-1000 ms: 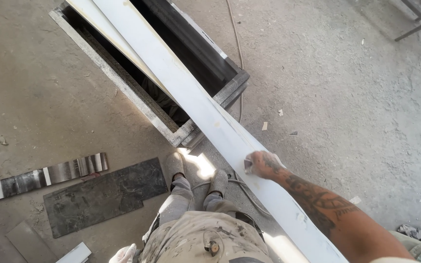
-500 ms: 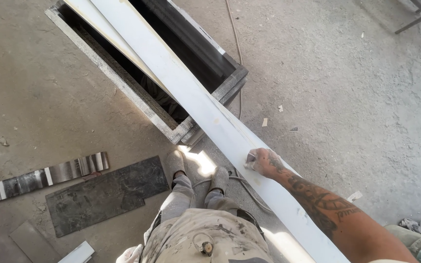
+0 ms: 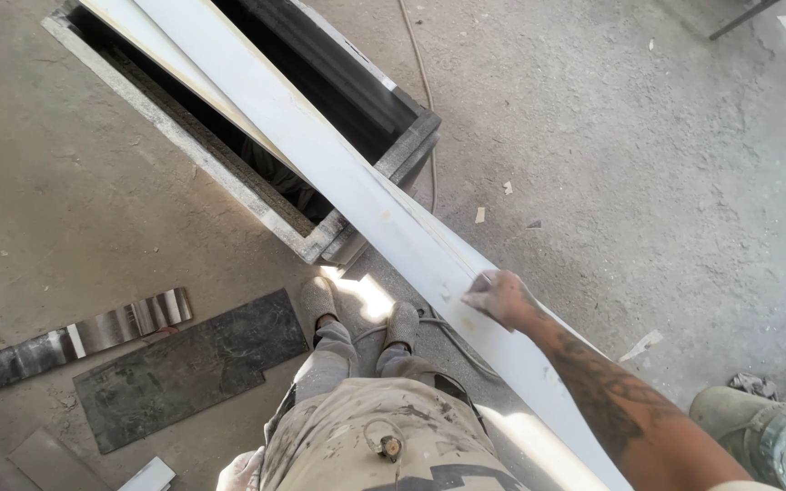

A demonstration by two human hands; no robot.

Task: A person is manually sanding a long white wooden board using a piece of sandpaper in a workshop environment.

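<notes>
under the right hand [image 3: 495,297] grip runs the white slab [image 3: 320,164].

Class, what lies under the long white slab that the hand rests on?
Under the long white slab sits an open dark stone box; right hand rests on top. The box's shadowed interior and covered floor stay unseen.

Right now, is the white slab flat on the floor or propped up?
Propped up. The white slab runs across the rim of the stone trough and passes above the shoes; the right hand rests on it.
</notes>
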